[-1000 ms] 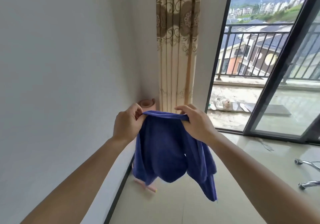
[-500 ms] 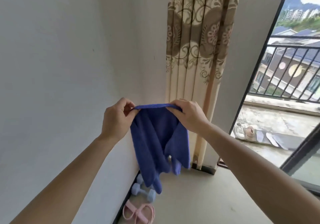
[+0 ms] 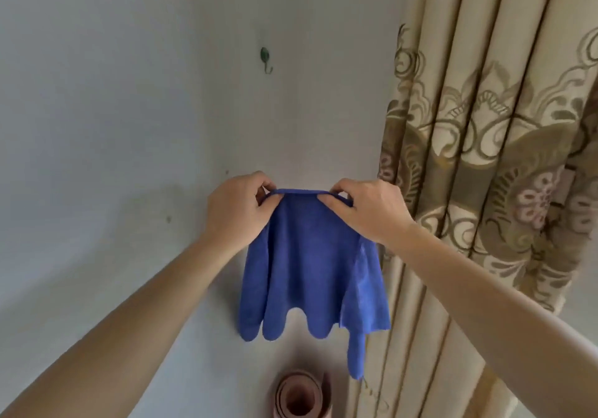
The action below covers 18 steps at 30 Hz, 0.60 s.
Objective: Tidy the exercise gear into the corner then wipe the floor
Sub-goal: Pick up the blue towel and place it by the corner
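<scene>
Most of the view is taken up by a plain pale wall (image 3: 129,126), with a few small scuffs dotted on it. The right side is filled by a cream curtain (image 3: 485,158), hung in deep folds and patterned with tan scrollwork and pinkish flowers.

A blue cloth (image 3: 307,272) is held up in the air in front of the wall, just left of the curtain's edge. Its top edge is stretched pretty much flat between the two hands, and the rest is left hanging in loose folds, so the bottom looks kinda scalloped. One longer corner is dangled lower on the right, over the curtain's edge. Whether the wall is touched by the cloth can't be told.

The cloth's top left corner is pinched by the left hand (image 3: 239,210), fingers curled over the edge and thumb on the near side. The top right corner is gripped the same way by the right hand (image 3: 365,210). Both bare forearms are reached up from the lower corners of the view.

A pinkish-brown rolled exercise mat (image 3: 299,398) is stood on end at the bottom edge, below the cloth and just beside the curtain; it's partly cut off.

A small green hook (image 3: 266,59) is fixed to the wall above the left hand, well apart from the cloth.
</scene>
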### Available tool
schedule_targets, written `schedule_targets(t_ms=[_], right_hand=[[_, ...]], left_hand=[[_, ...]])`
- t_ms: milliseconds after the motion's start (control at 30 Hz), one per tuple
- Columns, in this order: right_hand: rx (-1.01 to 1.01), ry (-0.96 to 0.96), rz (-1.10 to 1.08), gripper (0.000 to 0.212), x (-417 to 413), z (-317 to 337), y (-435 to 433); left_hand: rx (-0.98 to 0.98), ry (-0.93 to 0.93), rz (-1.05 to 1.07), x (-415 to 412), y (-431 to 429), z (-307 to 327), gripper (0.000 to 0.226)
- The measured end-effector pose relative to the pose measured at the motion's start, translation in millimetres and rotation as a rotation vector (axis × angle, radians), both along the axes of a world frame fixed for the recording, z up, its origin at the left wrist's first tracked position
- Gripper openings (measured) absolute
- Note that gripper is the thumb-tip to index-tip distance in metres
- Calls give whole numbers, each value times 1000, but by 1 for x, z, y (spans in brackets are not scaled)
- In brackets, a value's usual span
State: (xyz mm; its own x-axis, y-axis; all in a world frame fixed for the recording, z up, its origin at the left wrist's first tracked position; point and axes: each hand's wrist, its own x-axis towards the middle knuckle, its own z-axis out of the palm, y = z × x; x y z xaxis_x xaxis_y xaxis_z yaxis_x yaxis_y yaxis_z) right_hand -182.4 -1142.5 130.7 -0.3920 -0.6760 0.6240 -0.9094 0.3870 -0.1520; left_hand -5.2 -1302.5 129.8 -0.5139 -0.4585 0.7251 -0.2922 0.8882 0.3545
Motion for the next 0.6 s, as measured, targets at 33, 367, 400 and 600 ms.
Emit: schedule_targets(t_ms=[33, 367, 400, 600], right_hand=[[-28, 42, 18, 40, -16, 12, -19], [-497, -354, 529, 20, -122, 124, -194], [-533, -419, 584, 17, -127, 136, -208], [-587, -459, 719, 15, -145, 184, -269]], left_hand=[[-62, 7, 42, -13, -12, 13, 10], [-136, 235, 426, -116, -89, 133, 16], [-140, 263, 468, -127, -93, 146, 15], [-426, 139, 764, -156, -117, 198, 20]])
